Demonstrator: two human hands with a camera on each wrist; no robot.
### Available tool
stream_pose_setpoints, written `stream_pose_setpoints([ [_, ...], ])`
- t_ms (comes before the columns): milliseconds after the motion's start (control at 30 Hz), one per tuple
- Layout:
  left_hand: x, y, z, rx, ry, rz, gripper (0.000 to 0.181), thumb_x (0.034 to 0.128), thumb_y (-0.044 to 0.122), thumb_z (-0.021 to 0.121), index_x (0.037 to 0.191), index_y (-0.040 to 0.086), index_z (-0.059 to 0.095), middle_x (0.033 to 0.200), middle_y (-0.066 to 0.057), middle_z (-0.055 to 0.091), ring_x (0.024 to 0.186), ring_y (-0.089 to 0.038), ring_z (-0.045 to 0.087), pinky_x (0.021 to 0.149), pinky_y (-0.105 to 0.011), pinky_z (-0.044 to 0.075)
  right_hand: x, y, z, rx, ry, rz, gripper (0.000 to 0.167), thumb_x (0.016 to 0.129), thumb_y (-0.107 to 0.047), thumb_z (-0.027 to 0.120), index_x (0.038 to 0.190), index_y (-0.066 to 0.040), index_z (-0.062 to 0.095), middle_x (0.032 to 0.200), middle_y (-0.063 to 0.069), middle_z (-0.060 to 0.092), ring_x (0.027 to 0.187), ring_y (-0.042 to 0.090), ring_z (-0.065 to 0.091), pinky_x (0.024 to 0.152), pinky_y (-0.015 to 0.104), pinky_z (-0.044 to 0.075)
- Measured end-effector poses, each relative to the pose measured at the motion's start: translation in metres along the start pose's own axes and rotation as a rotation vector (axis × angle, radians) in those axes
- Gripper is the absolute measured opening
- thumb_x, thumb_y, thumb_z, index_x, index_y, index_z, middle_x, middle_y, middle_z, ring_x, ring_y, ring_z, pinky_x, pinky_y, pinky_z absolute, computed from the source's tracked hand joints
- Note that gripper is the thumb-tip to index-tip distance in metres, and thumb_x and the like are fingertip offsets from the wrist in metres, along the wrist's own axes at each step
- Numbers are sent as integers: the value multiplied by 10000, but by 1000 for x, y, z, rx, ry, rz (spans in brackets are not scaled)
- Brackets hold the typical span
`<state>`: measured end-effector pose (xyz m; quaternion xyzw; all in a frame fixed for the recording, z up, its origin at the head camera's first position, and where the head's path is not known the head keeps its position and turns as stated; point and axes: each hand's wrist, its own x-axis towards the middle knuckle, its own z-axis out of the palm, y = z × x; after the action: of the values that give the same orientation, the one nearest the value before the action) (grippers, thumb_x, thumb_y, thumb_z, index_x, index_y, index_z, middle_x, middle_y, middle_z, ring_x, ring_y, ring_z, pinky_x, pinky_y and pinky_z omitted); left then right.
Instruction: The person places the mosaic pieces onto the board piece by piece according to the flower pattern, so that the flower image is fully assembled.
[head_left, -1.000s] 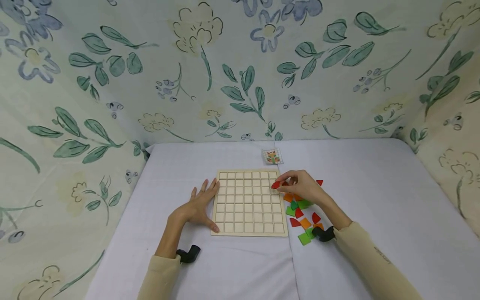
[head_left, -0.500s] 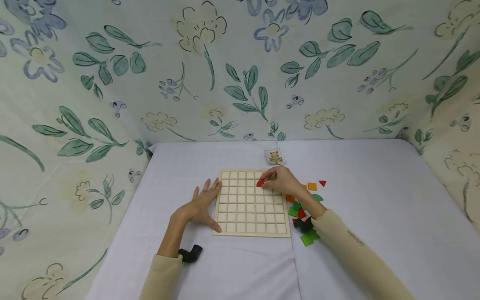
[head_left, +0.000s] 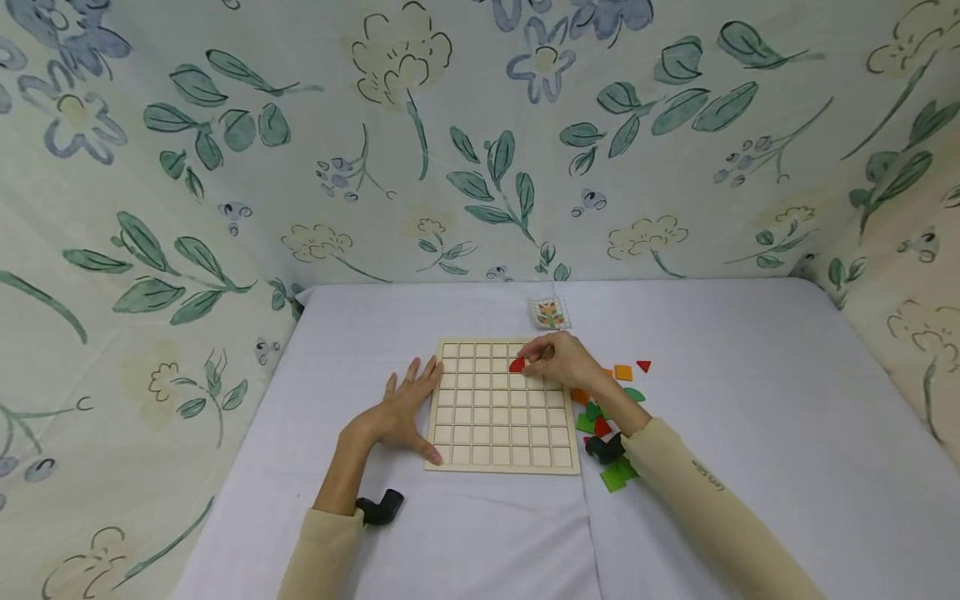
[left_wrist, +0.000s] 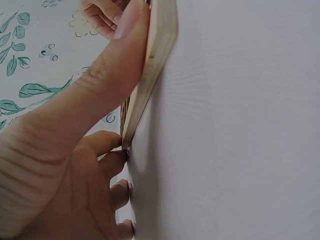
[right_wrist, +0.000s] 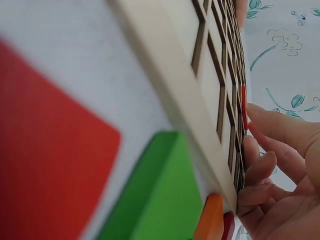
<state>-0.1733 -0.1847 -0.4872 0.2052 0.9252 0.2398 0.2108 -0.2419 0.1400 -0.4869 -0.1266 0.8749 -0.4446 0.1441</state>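
Observation:
A wooden grid board (head_left: pixel 491 412) with square cells lies on the cloth. My left hand (head_left: pixel 401 417) is spread along its left edge, thumb near the front corner and fingertips at the far part; in the left wrist view the thumb (left_wrist: pixel 95 80) lies over the board's rim. Over the upper right cells my right hand (head_left: pixel 562 360) pinches a red curved piece (head_left: pixel 517 365) by its right side. In the right wrist view this red piece (right_wrist: pixel 244 107) appears edge-on at the thumb and fingertip, at the grid. Whether it sits down inside a cell cannot be seen.
Loose pieces lie right of the board, partly under my right forearm: an orange square (head_left: pixel 623 372), a red triangle (head_left: pixel 644 366), a green piece (head_left: pixel 613 478) and several others. A small pattern card (head_left: pixel 550 313) lies behind the board. Floral fabric (head_left: pixel 480 150) hangs beyond the table.
My right hand has carried the red piece leftward from the board's right edge to the upper right cells, then barely shifted in the last half second. The left hand has stayed in place.

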Motion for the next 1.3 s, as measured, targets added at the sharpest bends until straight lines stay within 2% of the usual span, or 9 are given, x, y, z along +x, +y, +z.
stream_pose_setpoints([
  [233,0,0,0,-4,0,5,1530,549,429,1012,1670,88,29,1755,-104,-56,1616,-364,-148,1285,-647,-98,0,0,1,-17,18,4,219,899,-191,816,1094,-92,800,934,67,710,727,165,552,614,252,456],
  [467,0,0,-1,-5,-4,1,1528,550,430,1011,1670,88,30,1756,-98,-58,1616,-362,-151,1284,-646,-104,-1,-1,2,-7,36,2,178,915,-158,794,1072,-75,798,901,51,671,724,158,530,610,247,437],
  [1300,0,-1,-1,-4,-9,-10,1539,546,450,1008,1671,100,16,1757,-84,-68,1617,-355,-156,1284,-642,-108,-1,-3,2,-17,42,15,193,890,-187,826,1058,-94,811,905,71,712,715,167,542,610,256,450],
])
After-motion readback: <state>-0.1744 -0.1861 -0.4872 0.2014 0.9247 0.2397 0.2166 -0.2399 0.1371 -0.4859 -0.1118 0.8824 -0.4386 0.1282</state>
